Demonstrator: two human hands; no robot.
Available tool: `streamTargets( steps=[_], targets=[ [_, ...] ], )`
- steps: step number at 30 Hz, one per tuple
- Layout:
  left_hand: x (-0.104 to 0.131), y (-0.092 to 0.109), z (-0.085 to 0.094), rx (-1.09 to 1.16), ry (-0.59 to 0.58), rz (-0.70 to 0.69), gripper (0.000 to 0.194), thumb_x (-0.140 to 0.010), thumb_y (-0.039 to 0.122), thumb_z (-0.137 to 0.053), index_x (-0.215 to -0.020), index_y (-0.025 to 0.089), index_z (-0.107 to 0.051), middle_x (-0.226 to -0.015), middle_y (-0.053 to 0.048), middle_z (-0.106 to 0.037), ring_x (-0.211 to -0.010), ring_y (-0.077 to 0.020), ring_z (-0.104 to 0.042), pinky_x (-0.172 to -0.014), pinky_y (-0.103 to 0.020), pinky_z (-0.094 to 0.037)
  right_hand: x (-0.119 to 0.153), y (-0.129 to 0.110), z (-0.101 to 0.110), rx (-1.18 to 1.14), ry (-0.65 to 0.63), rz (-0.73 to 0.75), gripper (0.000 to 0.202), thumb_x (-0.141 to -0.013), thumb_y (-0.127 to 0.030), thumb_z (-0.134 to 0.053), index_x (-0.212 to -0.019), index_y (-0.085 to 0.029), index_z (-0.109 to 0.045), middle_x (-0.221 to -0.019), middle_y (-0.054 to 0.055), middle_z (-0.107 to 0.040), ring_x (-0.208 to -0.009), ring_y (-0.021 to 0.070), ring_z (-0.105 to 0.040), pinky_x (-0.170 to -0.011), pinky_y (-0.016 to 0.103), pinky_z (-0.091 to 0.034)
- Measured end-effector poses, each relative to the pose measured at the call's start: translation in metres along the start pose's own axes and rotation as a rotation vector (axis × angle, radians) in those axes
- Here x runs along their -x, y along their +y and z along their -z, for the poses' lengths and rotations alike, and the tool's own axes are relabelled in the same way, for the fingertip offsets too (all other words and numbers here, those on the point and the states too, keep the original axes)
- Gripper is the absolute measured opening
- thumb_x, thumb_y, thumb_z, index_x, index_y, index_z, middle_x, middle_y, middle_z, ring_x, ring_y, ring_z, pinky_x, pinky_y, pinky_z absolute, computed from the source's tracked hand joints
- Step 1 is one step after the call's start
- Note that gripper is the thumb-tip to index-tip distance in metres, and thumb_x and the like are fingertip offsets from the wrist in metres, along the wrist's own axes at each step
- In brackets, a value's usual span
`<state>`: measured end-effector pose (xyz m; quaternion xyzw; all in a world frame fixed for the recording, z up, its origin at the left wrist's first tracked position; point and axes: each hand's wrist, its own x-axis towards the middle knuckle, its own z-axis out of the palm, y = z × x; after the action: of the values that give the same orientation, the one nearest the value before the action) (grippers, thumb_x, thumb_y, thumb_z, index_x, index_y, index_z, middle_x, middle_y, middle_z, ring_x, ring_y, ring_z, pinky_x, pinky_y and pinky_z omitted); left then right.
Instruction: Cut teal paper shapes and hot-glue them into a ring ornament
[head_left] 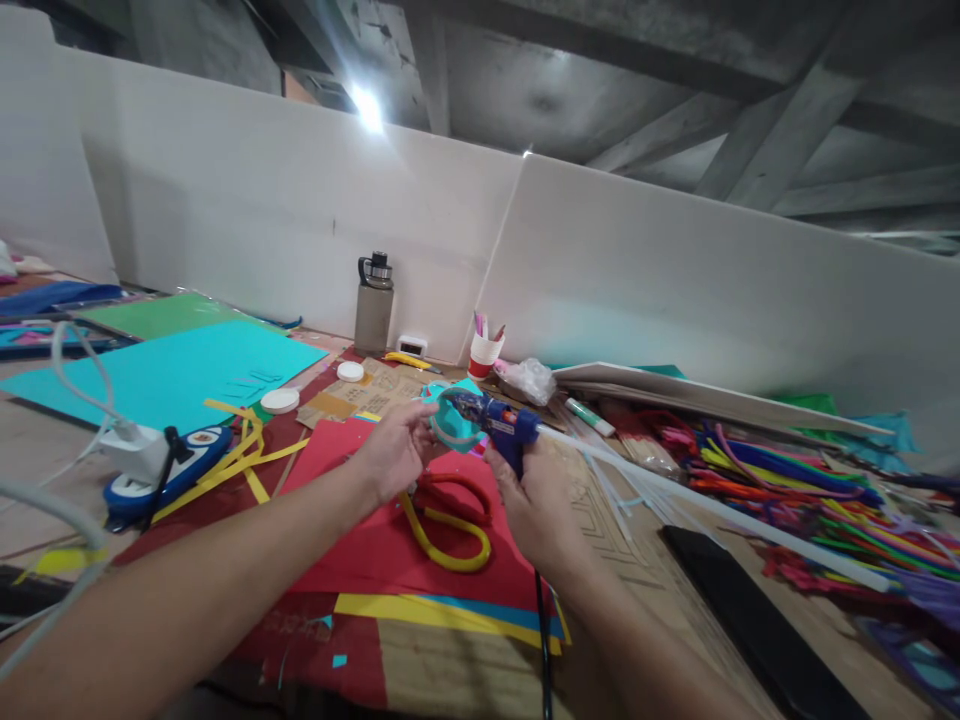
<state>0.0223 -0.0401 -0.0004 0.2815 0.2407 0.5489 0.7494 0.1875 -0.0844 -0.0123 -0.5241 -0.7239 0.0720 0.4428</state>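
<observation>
My right hand (536,495) is wrapped round the handle of a blue hot glue gun (510,428), whose nozzle points left. A long white glue stick (697,498) sticks out of its back toward the lower right. My left hand (401,445) pinches a small turquoise ring-shaped paper piece (454,422) at the nozzle; the tip's exact contact is hidden. Below both hands, scissors with red and yellow handles (450,560) lie on red paper sheets (337,555), their blades out of sight.
Turquoise card (172,370), a power strip (169,475) and yellow paper strips (225,465) lie left. Behind stand a bottle (373,310) and a pen cup (485,355). A black phone (750,610) and colourful pipe cleaners (810,480) lie right. The gun's cord (544,640) hangs toward me.
</observation>
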Motion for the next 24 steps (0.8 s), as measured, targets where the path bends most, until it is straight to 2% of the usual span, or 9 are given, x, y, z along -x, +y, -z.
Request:
streamTargets(
  steps=[3,9,14,19,24],
  targets=[
    [-0.001,0.0,0.0,-0.056,-0.007,-0.013,0.016,-0.084,0.017,-0.051,-0.083,0.008,-0.064,-0.07,-0.008,-0.069,-0.059,-0.0141,-0.065,-0.064,-0.03,-0.057,0.001,0.001,0.0,-0.002,-0.005,0.02,0.03,-0.088,-0.032,-0.044,-0.113,-0.017,-0.052,-0.104,0.012,-0.063,-0.091,0.0244,-0.06,-0.076,0.036,-0.047],
    [0.0,-0.004,-0.001,-0.079,-0.006,-0.057,0.016,-0.085,0.015,-0.051,-0.084,0.008,-0.065,-0.073,-0.008,-0.07,-0.062,-0.0136,-0.066,-0.065,-0.028,-0.057,0.0,0.001,0.002,-0.013,0.008,0.01,0.032,-0.089,-0.031,-0.043,-0.116,-0.016,-0.051,-0.104,0.012,-0.063,-0.091,0.0238,-0.06,-0.079,0.036,-0.046],
    [-0.001,-0.008,0.002,-0.058,-0.017,-0.076,0.015,-0.084,0.016,-0.052,-0.089,0.009,-0.065,-0.078,-0.008,-0.071,-0.066,-0.0146,-0.066,-0.068,-0.031,-0.057,0.001,0.001,0.002,-0.009,0.024,-0.001,0.034,-0.089,-0.032,-0.042,-0.118,-0.016,-0.05,-0.104,0.012,-0.063,-0.09,0.0235,-0.06,-0.077,0.035,-0.047],
    [-0.005,-0.01,0.006,-0.036,-0.051,-0.052,0.015,-0.083,0.015,-0.053,-0.09,0.009,-0.065,-0.086,-0.01,-0.071,-0.075,-0.0159,-0.067,-0.073,-0.031,-0.057,0.004,0.002,0.0,-0.017,-0.019,-0.001,0.031,-0.089,-0.032,-0.042,-0.115,-0.017,-0.051,-0.096,0.01,-0.065,-0.09,0.0243,-0.06,-0.078,0.036,-0.046],
    [-0.003,-0.01,0.004,-0.017,-0.062,-0.048,0.015,-0.084,0.016,-0.053,-0.089,0.009,-0.065,-0.082,-0.009,-0.071,-0.073,-0.0164,-0.068,-0.074,-0.032,-0.057,0.005,0.001,0.0,-0.038,-0.039,-0.019,0.03,-0.089,-0.032,-0.043,-0.115,-0.018,-0.05,-0.095,0.009,-0.064,-0.09,0.0243,-0.06,-0.081,0.038,-0.045]
  ],
)
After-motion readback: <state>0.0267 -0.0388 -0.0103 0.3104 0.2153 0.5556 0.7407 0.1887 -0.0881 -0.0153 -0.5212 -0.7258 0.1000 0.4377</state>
